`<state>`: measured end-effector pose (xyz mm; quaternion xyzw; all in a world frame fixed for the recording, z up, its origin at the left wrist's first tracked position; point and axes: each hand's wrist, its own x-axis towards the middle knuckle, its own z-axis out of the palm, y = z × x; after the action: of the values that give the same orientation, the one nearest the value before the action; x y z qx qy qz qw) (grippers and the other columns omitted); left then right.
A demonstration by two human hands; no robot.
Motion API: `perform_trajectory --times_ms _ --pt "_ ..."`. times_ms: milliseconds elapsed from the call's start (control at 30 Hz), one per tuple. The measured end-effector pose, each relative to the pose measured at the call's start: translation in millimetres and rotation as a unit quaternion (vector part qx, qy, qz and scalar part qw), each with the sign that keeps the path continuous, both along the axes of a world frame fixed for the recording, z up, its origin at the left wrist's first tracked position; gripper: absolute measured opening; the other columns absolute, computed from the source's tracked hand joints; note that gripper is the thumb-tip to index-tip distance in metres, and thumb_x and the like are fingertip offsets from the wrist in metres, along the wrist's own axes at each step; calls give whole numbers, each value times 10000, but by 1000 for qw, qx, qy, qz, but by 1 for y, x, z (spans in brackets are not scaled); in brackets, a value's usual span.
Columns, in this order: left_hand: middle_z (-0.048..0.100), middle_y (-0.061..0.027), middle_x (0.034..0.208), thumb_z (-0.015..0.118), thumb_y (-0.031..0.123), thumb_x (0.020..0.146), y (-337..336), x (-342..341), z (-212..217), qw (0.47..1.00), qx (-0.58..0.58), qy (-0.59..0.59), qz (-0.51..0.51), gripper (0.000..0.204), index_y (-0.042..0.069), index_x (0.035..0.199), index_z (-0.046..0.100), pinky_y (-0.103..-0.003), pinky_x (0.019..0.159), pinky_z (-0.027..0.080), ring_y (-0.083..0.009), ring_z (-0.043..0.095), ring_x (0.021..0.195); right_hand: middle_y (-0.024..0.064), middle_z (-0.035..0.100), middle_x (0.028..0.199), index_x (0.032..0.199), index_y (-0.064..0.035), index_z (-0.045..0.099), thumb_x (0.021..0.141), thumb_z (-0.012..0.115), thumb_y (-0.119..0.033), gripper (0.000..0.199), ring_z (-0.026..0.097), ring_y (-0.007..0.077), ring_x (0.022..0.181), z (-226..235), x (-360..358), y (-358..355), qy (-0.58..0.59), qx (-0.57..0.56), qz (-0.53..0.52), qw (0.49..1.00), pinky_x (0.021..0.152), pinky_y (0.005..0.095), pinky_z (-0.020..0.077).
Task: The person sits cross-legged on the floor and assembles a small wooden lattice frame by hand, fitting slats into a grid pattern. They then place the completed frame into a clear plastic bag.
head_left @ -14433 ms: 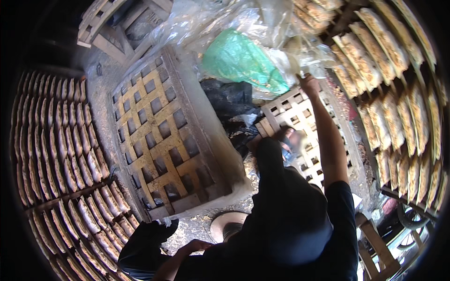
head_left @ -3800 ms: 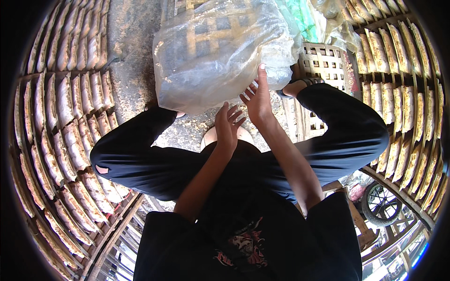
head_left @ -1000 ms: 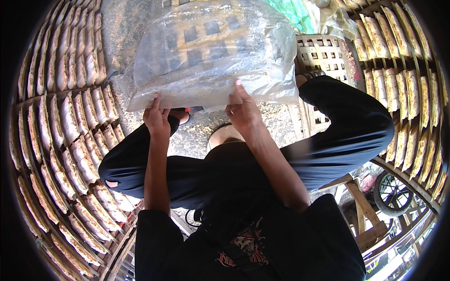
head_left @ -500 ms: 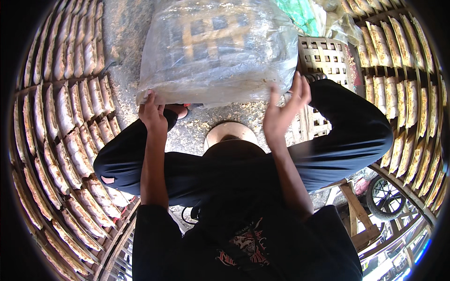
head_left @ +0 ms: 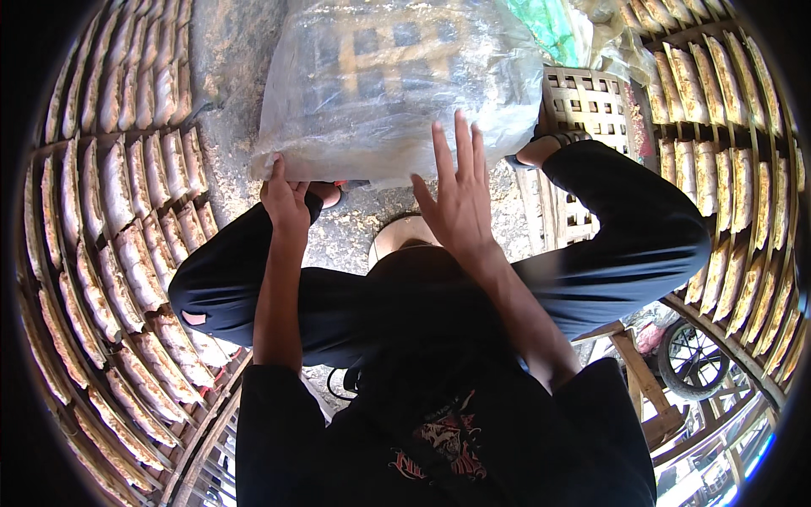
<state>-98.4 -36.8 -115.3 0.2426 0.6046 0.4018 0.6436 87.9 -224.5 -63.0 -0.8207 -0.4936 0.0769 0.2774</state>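
A large cloudy plastic sheet (head_left: 405, 101) lies in front of me, with a woven slatted shape showing dimly through it. My left hand (head_left: 285, 196) pinches the sheet's near left corner between thumb and fingers. My right hand (head_left: 459, 198) is open, fingers stretched out and spread, over the near edge of the sheet right of its middle. Nothing is in that hand; whether its fingertips touch the plastic I cannot tell.
Racks of split bamboo pieces with pale filling (head_left: 118, 186) rise at my left, and similar racks (head_left: 718, 177) at my right. A woven bamboo basket (head_left: 591, 106) stands beside my right foot. Green plastic (head_left: 545, 29) lies at the far right, a wheel (head_left: 694, 357) at lower right.
My right hand has moved left from the sheet's right corner toward its middle. My left hand keeps its hold on the left corner and has shifted slightly right.
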Motion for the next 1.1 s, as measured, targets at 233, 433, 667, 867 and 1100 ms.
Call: perform_trajectory --times_ms 233,433,667,867,1100 --pt "582 -147 1203 640 248 931 3 7 9 1000 17 10 17 474 -4 1296 473 -422 903 537 -285 619 1081 278 597 1210 1003 -9 712 913 567 -478 499 555 425 1163 -49 -15 -25 251 -489 238 801 956 497 458" --pt "601 -134 1166 641 163 922 5 -4 -8 999 16 -40 25 378 11 1245 517 -404 861 554 -274 631 1044 260 614 970 1045 55 582 831 732 -349 480 612 358 961 -43 22 -36 207 -126 -175 954 877 458 481" --pt "603 -120 1163 642 186 918 46 -16 -12 991 99 -54 71 362 -17 1200 540 -370 873 536 -256 616 1042 197 490 1279 1355 10 310 739 820 -475 936 504 310 1171 -63 70 -28 585 93 -305 746 964 462 357" --pt "544 -122 1237 637 259 913 -6 13 19 998 5 -68 17 492 27 1312 466 -430 933 488 -282 565 1115 20 592 1166 1100 -108 643 865 696 -333 329 514 198 1090 -36 24 -32 754 26 -243 610 961 355 381" --pt "546 -115 1239 707 55 856 -5 0 11 997 42 -19 -57 535 -2 1319 445 -460 962 480 -274 554 1141 239 361 1423 1434 73 173 686 829 -533 1165 404 305 1286 -37 40 -17 612 -3 -266 745 1046 472 342"
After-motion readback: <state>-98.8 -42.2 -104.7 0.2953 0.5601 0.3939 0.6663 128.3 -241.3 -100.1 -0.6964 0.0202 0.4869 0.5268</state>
